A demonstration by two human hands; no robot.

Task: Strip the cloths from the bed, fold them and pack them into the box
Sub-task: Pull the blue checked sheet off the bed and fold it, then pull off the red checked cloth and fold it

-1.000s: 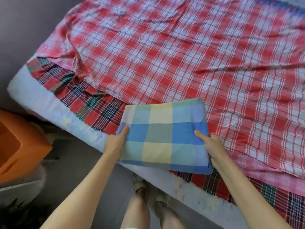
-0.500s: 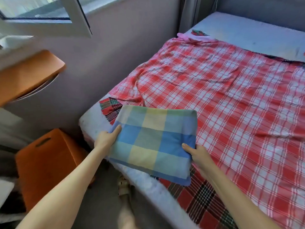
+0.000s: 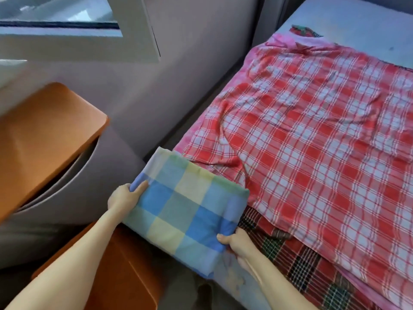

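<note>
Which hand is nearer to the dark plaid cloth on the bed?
Right. The right hand is beside the dark plaid cloth; the left hand grips the folded cloth at its opposite edge.

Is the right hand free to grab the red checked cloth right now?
Probably not yet: the right hand grips the folded blue cloth, though the red checked cloth lies close by, uncovered.

Folded checked cloth (image 3: 185, 211): shifted off the bed (image 3: 357, 23) toward lower left of frame, now partly above orange box (image 3: 125, 276). Left hand (image 3: 123, 198), right hand (image 3: 237, 245): moved with it.
</note>
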